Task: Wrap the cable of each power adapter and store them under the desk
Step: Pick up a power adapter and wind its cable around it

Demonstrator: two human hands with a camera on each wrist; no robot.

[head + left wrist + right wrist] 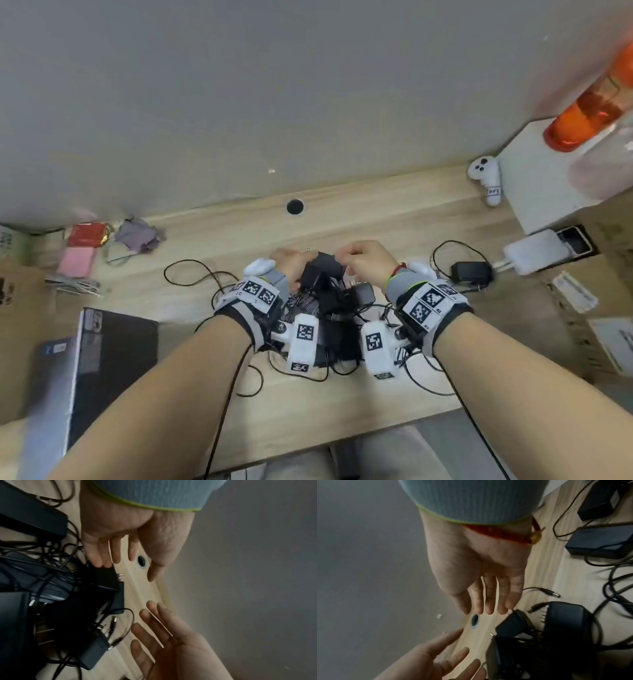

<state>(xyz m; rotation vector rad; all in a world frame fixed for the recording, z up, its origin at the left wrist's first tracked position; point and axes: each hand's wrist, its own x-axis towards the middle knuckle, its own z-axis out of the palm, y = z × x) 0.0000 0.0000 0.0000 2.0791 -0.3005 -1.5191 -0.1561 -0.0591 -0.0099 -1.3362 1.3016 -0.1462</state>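
A pile of black power adapters (329, 301) with tangled cables lies mid-desk. One adapter (323, 262) tops the pile's far end, and my left hand (287, 260) and right hand (366, 260) flank it. In the left wrist view my left hand (109, 553) has straight fingers whose tips reach the edge of that adapter (106, 580); the right hand (154, 628) is flat and apart. The right wrist view shows my right hand (488, 599) with straight fingers just above the adapter (513, 624), and the left hand (440, 660) spread. Neither holds anything. Another adapter (471, 272) lies alone at the right.
The wooden desk (376, 219) has a cable hole (295, 206) near the wall. A black box (113, 342) lies front left, small pink and red items (77, 260) far left. A white power strip (534, 255), white box (541, 178) and orange bottle (589, 102) crowd the right.
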